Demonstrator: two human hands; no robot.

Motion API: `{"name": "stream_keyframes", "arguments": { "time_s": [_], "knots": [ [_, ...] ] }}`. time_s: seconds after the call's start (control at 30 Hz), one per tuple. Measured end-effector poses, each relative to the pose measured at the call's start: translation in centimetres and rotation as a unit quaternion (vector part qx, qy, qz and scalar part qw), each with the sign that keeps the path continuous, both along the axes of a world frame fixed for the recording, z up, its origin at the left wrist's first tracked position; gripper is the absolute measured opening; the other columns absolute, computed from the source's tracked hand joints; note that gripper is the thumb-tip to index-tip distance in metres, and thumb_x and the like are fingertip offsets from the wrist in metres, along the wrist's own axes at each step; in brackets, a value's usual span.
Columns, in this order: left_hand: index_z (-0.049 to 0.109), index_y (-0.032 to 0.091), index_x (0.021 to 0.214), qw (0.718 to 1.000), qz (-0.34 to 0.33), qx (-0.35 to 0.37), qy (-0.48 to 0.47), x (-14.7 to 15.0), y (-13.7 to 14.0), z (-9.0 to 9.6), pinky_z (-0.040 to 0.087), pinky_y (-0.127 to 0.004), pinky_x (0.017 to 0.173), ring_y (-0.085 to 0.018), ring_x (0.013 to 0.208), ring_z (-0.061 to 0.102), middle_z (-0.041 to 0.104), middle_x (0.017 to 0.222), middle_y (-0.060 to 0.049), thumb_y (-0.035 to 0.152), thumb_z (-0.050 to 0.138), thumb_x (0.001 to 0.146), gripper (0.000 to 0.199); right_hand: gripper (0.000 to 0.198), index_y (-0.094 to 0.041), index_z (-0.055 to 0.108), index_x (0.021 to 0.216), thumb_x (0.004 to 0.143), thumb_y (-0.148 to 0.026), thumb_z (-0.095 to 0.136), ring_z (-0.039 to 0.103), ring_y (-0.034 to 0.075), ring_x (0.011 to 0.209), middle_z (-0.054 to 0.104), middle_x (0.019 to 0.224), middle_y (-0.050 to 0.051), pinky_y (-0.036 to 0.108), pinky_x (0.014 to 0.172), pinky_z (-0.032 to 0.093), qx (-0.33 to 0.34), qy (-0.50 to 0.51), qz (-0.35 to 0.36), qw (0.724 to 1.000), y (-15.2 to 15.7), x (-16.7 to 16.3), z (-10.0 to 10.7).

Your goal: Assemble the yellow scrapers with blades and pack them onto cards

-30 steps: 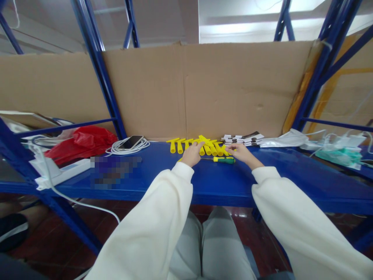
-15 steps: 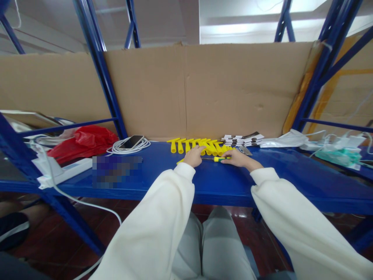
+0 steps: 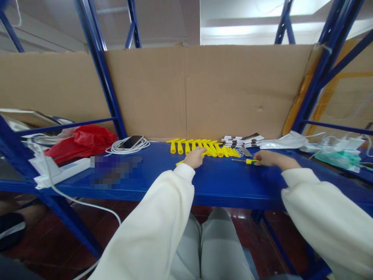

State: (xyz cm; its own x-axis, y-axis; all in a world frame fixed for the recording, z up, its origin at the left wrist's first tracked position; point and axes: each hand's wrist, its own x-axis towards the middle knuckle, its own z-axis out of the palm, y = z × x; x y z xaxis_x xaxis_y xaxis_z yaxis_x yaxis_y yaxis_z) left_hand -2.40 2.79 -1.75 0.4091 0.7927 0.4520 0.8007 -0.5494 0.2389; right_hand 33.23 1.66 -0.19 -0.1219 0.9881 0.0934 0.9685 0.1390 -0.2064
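The screwdriver (image 3: 250,161) has left the gap between the 2 hands: half a second ago it lay close to the left hand (image 3: 194,157), and now the right hand (image 3: 266,159) has drawn it outward. The right hand's fingers are closed on its handle, the shaft pointing left out of that grip (whether the tool is lifted or sliding on the shelf (image 3: 221,181) cannot be told). The left hand has barely moved; it curls over the near edge of the yellow T-shaped pieces (image 3: 173,147), with yellow showing at its fingertips and by its wrist, but how firmly it grips anything is hidden.

Beyond the screwdriver's tip, to the left of the right-hand grip, lie smaller yellow pieces (image 3: 230,152); white packets (image 3: 243,139) sit behind them. The change seems to separate the tool from the yellow row, leaving that side to the left hand.
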Motion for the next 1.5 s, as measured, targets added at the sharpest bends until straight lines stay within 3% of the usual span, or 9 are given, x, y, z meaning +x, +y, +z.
{"name": "stream_keyframes", "arguments": {
  "time_s": [0.2, 0.37, 0.47, 0.73, 1.0, 1.17, 1.27, 1.37, 1.5],
  "knots": [
    [0.064, 0.021, 0.130, 1.000, -0.001, -0.008, 0.010, 0.0, -0.3, 0.2, 0.049, -0.037, 0.103, -0.026, 0.117, 0.064, 0.065, 0.127, -0.012, 0.017, 0.055, 0.092, 0.039, 0.016, -0.022, 0.070, 0.058, 0.065, -0.031, 0.079, 0.061, 0.018, 0.056, 0.070, 0.061, 0.004, 0.028, 0.054, 0.044, -0.032, 0.032, -0.040, 0.998, 0.3, 1.4, 0.6],
    [0.064, 0.023, 0.130, 1.000, 0.005, -0.008, 0.009, 0.1, -0.3, 0.2, 0.049, -0.037, 0.102, -0.025, 0.117, 0.064, 0.065, 0.128, -0.011, 0.018, 0.057, 0.091, 0.040, 0.014, -0.020, 0.071, 0.061, 0.074, -0.027, 0.069, 0.068, 0.022, 0.071, 0.075, 0.073, 0.007, 0.028, 0.064, 0.050, 0.090, 0.074, -0.076, 0.990, 1.7, -0.3, 0.3],
    [0.065, 0.023, 0.129, 1.000, 0.002, -0.007, 0.008, 0.1, -0.3, 0.2, 0.049, -0.037, 0.103, -0.025, 0.118, 0.064, 0.066, 0.127, -0.011, 0.017, 0.057, 0.091, 0.040, 0.015, -0.020, 0.069, 0.061, 0.075, -0.027, 0.068, 0.069, 0.025, 0.077, 0.074, 0.073, 0.010, 0.030, 0.068, 0.051, 0.106, 0.069, -0.133, 0.983, 2.9, -1.9, -0.1],
    [0.064, 0.022, 0.132, 1.000, 0.005, -0.005, 0.030, 0.2, -0.8, 0.5, 0.048, -0.036, 0.105, -0.024, 0.119, 0.063, 0.066, 0.128, -0.010, 0.017, 0.056, 0.092, 0.041, 0.046, -0.013, 0.072, 0.109, 0.076, -0.045, 0.073, 0.065, 0.036, 0.113, 0.070, 0.111, 0.024, 0.047, 0.090, 0.051, 0.097, 0.059, -0.335, 0.935, 3.8, -5.4, -0.7],
    [0.061, 0.021, 0.135, 0.998, 0.006, -0.004, 0.056, 0.2, -1.0, 0.7, 0.049, -0.032, 0.103, -0.022, 0.119, 0.064, 0.063, 0.133, -0.010, 0.017, 0.053, 0.094, 0.042, 0.048, -0.009, 0.066, 0.121, 0.085, -0.042, 0.065, 0.061, 0.036, 0.121, 0.065, 0.123, 0.027, 0.050, 0.097, 0.049, 0.068, 0.094, -0.375, 0.920, 3.1, -6.4, -0.8],
    [0.061, 0.020, 0.136, 0.998, 0.007, -0.001, 0.059, 0.3, -1.0, 0.7, 0.049, -0.033, 0.104, -0.022, 0.120, 0.064, 0.063, 0.134, -0.010, 0.016, 0.053, 0.094, 0.042, 0.053, -0.007, 0.068, 0.117, 0.083, -0.047, 0.067, 0.060, 0.039, 0.121, 0.066, 0.121, 0.028, 0.051, 0.099, 0.046, 0.108, 0.128, -0.378, 0.911, 3.4, -6.1, -0.9],
    [0.062, 0.021, 0.135, 0.998, 0.005, 0.002, 0.056, 0.3, -1.0, 0.7, 0.049, -0.033, 0.104, -0.022, 0.119, 0.063, 0.064, 0.133, -0.010, 0.016, 0.054, 0.094, 0.042, 0.043, -0.007, 0.073, 0.095, 0.080, -0.048, 0.069, 0.065, 0.038, 0.108, 0.072, 0.101, 0.024, 0.045, 0.090, 0.050, 0.137, 0.161, -0.345, 0.914, 3.5, -6.2, -0.5],
    [0.062, 0.021, 0.135, 0.999, 0.000, 0.003, 0.053, 0.4, -1.0, 0.6, 0.049, -0.033, 0.103, -0.022, 0.119, 0.063, 0.064, 0.132, -0.011, 0.016, 0.054, 0.094, 0.042, 0.026, -0.013, 0.067, 0.067, 0.082, -0.035, 0.066, 0.067, 0.028, 0.084, 0.068, 0.070, 0.012, 0.033, 0.074, 0.050, 0.162, 0.233, -0.225, 0.932, 3.5, -7.2, 0.0],
    [0.063, 0.021, 0.134, 0.999, -0.005, 0.008, 0.050, 0.4, -0.7, 0.4, 0.051, -0.034, 0.101, -0.023, 0.118, 0.063, 0.064, 0.131, -0.011, 0.017, 0.056, 0.093, 0.042, 0.015, -0.017, 0.063, 0.064, 0.075, -0.025, 0.066, 0.057, 0.017, 0.067, 0.061, 0.061, 0.002, 0.026, 0.063, 0.044, 0.139, 0.340, -0.060, 0.928, 3.0, -10.3, 0.0]
  ]
}}
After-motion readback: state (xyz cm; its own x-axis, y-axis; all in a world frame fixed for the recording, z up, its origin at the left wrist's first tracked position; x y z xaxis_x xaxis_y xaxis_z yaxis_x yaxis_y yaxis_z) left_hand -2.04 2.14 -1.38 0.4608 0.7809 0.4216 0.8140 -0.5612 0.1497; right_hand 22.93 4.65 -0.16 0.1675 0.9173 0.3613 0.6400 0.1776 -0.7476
